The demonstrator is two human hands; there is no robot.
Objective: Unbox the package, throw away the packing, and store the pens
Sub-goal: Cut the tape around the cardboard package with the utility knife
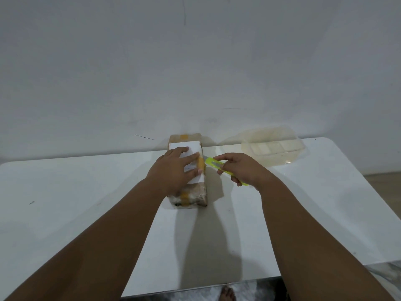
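A brown package (191,196), wrapped in clear film with yellow tape strips and a white label, lies lengthwise in the middle of the white table (86,192). My left hand (173,170) presses flat on its top, fingers spread over the label. My right hand (240,168) grips a neon-green utility cutter (214,164). The cutter's tip touches the package's upper right edge beside a yellow tape strip. No pens are visible.
A translucent plastic storage container (273,148) with compartments stands at the table's far right, against the white wall. The table's right edge drops to the floor. A bare foot (226,294) shows below the table's near edge.
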